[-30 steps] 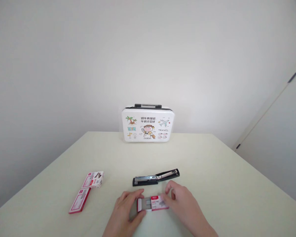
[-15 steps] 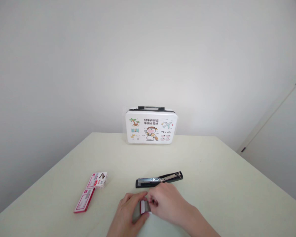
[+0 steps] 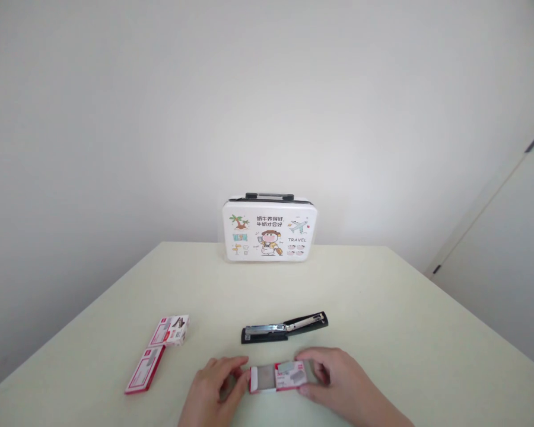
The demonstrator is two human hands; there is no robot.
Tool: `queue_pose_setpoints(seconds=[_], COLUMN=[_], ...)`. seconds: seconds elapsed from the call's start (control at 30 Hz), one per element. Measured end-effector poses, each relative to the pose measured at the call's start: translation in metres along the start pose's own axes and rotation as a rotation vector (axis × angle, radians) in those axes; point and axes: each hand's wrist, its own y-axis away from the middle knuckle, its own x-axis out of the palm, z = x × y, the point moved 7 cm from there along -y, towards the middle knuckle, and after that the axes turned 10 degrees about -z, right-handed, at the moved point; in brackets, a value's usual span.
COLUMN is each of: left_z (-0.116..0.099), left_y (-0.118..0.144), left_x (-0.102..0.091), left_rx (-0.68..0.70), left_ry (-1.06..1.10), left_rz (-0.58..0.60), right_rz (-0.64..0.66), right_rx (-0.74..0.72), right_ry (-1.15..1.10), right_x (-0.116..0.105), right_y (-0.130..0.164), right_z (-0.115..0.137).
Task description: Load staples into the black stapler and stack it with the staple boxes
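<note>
A small red-and-white staple box (image 3: 289, 379) lies lengthwise in front of me. Its tray (image 3: 262, 378), with a white flap at the left end, sticks out of the printed sleeve, and a grey surface shows in it. My right hand (image 3: 333, 379) grips the sleeve's right part, thumb at the near edge and fingers at the far edge. At the tray's left end is my left hand (image 3: 218, 385), fingers bent and apart, thumb tip against the end. Just beyond the box, a black stapler (image 3: 285, 328) lies opened out, its metal rail exposed.
Two more red-and-white boxes, a far one (image 3: 171, 330) and a near one (image 3: 146, 370), lie end to end on the left. A white cartoon-printed case (image 3: 269, 231) with a dark handle stands at the table's back edge, before the wall.
My hands have moved apart. The right hand has gone right and now grips the sleeve, so more of the staple box shows. The left hand has shifted slightly left.
</note>
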Motion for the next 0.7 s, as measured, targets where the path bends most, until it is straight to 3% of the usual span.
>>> queue_pose_setpoints(seconds=[0.1,0.23,0.33,0.47,0.57,0.7], left_z=[-0.003,-0.008,0.004,0.007,0.002,-0.007], left_y=[0.005,0.009,0.001,-0.035,-0.056,-0.051], left_x=[0.018,0.031,0.022,0.002,0.010,0.022], left_rx=[-0.035,-0.076,-0.157,-0.075,-0.051,-0.063], left_ry=[-0.019,0.059,0.046,-0.105,-0.129,-0.097], left_rz=[0.094,0.101,0.040,-0.045,0.095,0.209], right_rz=[0.033,0.034,-0.002,-0.035,-0.007,0.025], right_rx=[-0.060,-0.087,-0.047,-0.072,-0.147,-0.253], right_ry=[0.001,0.002,-0.010,-0.030,0.019,0.095], right_x=[0.007,0.013,0.013,0.018,0.028,0.036], right_y=[-0.002,-0.006,-0.010,-0.021,-0.029,-0.035], right_z=[0.014,0.025,0.025,0.037,0.052,0.066])
